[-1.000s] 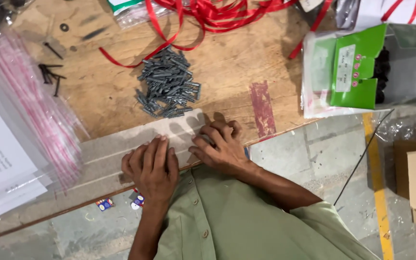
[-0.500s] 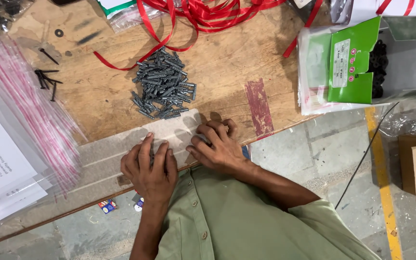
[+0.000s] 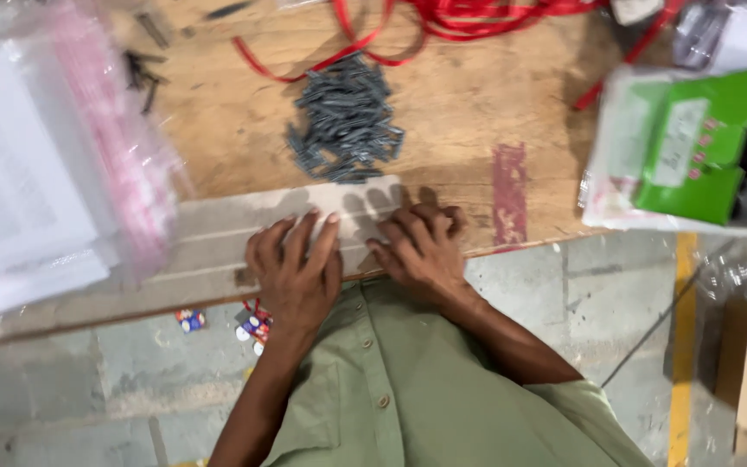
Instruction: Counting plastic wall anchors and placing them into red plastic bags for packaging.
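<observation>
Both hands unmoved on pale strip (image 3: pixel 244 229), grey screws (image 3: pixel 345 121) beyond

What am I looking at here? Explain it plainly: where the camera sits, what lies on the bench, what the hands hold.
There is no machine: a person works with bare hands, and the camera on their head looks straight down. The left hand lies flat, fingers spread, on a pale strip along the near edge of the wooden bench. The right hand rests beside it, fingers curled; whether it holds anything cannot be told. Just beyond lies a heap of grey plugs, then red ribbon. Clear bags lie at the left, a green packet at the right.
</observation>
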